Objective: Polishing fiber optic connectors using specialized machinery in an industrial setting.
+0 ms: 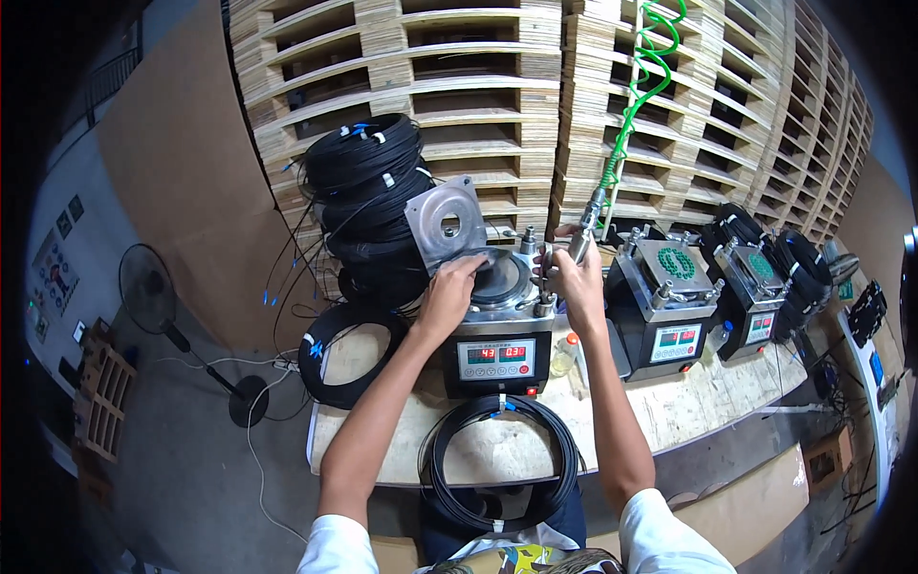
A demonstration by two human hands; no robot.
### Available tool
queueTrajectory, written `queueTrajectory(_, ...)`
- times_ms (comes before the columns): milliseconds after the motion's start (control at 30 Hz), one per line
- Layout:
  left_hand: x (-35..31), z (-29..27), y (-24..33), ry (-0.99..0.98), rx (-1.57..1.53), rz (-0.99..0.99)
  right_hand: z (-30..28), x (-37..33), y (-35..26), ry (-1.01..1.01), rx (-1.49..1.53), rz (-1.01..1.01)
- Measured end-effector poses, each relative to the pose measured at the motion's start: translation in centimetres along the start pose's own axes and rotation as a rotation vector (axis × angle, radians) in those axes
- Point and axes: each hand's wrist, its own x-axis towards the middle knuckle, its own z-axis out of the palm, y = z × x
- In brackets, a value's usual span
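My left hand [449,292] lies at the left edge of a dark round disc [501,279] on top of a benchtop polishing machine [497,362]. Its fingers are stretched out over the rim, and the fingertips are slightly blurred. A square metal plate [432,231] with a round central hole stands tilted behind that hand, next to stacked black cable coils. In my right hand [579,279] is a silver air blow gun [590,222], held at the disc's right side with the fingers closed round it. A green coiled air hose [626,124] runs up from the gun.
Two similar machines [677,342] [760,330] stand to the right with green-dotted plates on top. Black cable coils [368,206] are piled at the back left. Another coil [435,459] hangs over the bench's front edge. A small red-capped bottle [566,356] stands beside my right forearm. Wooden pallets [469,96] rise behind.
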Motion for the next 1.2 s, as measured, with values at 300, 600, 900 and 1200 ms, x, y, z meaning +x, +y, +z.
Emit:
queueTrajectory(300, 2.9, -1.9, -0.7, -0.677, 0.268, -0.058, -7.3, 2.3, 0.1, 0.020, -0.095, -0.013)
queueTrajectory(600, 2.4, -0.6, -1.5, -0.573, 0.216, -0.075, -11.8, 4.6, -1.3, -0.029, -0.016, 0.030)
queueTrajectory(900, 2.9, 0.7, 2.4, -0.393, 0.333, -0.115, -19.1, 11.1, -3.7, -0.055, -0.049, -0.011)
queueTrajectory(1200, 6.1, 2.4, 0.3, -0.649, 0.321, -0.086, -24.9, 19.1, -2.9, -0.025, -0.267, -0.104)
